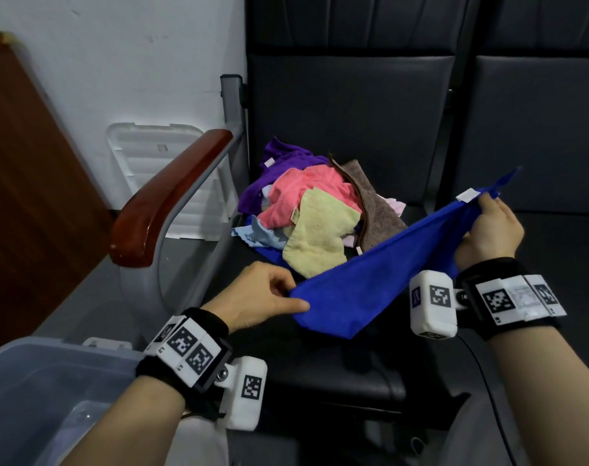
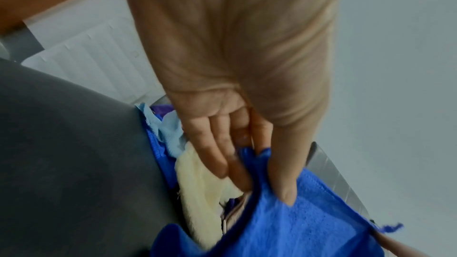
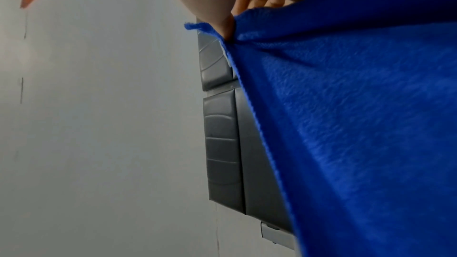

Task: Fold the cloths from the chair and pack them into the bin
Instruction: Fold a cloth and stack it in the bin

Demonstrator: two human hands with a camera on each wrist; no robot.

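Observation:
A blue cloth [image 1: 370, 274] hangs stretched between both hands above the dark chair seat [image 1: 337, 361]. My left hand [image 1: 263, 294] pinches its near corner between thumb and fingers; the left wrist view shows the thumb on the blue cloth [image 2: 309, 222]. My right hand [image 1: 488, 230] grips the far corner beside a white label [image 1: 468, 195], and the blue cloth [image 3: 358, 124] fills the right wrist view. Behind it a pile of cloths [image 1: 306, 210] in purple, pink, yellow, brown and light blue lies on the seat. The clear plastic bin [image 1: 34, 391] stands at the lower left.
A wooden armrest [image 1: 165, 200] on a grey metal frame separates the seat from the bin. A white bin lid [image 1: 162, 163] leans against the wall behind the armrest. A second dark seat [image 1: 538, 146] is on the right. A brown board [image 1: 27, 183] stands at far left.

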